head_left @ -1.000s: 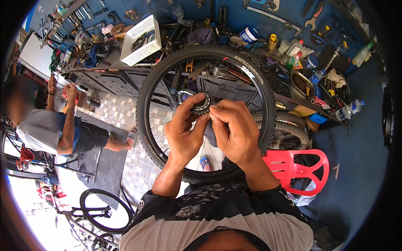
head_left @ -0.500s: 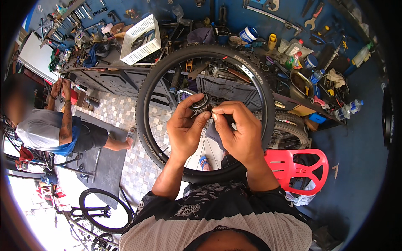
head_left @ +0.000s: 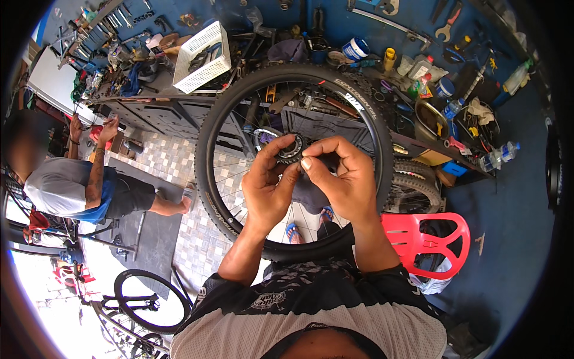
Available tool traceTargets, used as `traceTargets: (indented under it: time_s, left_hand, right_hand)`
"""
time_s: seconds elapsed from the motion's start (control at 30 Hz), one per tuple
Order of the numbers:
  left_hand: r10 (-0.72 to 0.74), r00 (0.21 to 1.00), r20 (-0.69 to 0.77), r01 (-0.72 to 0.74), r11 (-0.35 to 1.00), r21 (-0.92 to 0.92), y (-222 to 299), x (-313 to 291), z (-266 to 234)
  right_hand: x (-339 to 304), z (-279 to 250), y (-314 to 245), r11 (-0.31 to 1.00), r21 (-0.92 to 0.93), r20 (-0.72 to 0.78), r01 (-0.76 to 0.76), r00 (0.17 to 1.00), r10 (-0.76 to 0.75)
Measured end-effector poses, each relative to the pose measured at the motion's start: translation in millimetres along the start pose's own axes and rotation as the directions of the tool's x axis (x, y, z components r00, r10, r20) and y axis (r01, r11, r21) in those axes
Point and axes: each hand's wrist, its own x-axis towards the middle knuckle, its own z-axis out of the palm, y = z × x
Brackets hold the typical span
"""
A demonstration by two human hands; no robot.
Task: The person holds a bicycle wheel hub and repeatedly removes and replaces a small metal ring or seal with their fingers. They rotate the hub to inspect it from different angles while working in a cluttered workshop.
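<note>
a worktop crosses the far side, cluttered with tools; a white basket sits on it toward the front edge, left of centre. a bicycle wheel fills the middle of the view, its far rim overlapping the worktop's front edge; what supports it cannot be determined.

both hands are raised over the wheel. the left hand grasps a toothed ring, dark with a paler face, between index finger and thumb. the right hand has its index finger and thumb brought close together at the ring's right edge; whether they touch it, or pinch anything small, cannot be told.

the governing relation: the ring lies at the left fingertips and immediately left of the right ones. being round, it shows no long axis; its face is turned largely up toward the camera. the left hand is the nearer, being in contact.

compared with half a second earlier, the ring presents more of its face and less of its toothed side. its hold by the left hand is unchanged.
</note>
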Motion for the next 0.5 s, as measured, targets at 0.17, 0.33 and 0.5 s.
traceTargets:
  time_s: [0.17, 0.33, 0.5]
  left_hand:
    - [0.090, 0.996, 0.020, -0.091, 0.994, 0.054, 0, 0, -2]
    - [0.174, 0.984, 0.035, -0.177, 0.970, 0.169, -5, 1, -3]
    - [0.151, 0.988, 0.030, -0.154, 0.970, 0.186, -6, 2, -1]
  right_hand:
    - [6, -8, -4, 0.931, 0.270, 0.102, -0.244, 0.969, 0.225]
    - [11, -14, 4, 0.908, 0.307, 0.162, -0.285, 0.956, 0.245]
    - [10, -8, 6, 0.955, 0.230, 0.103, -0.188, 0.980, 0.169]
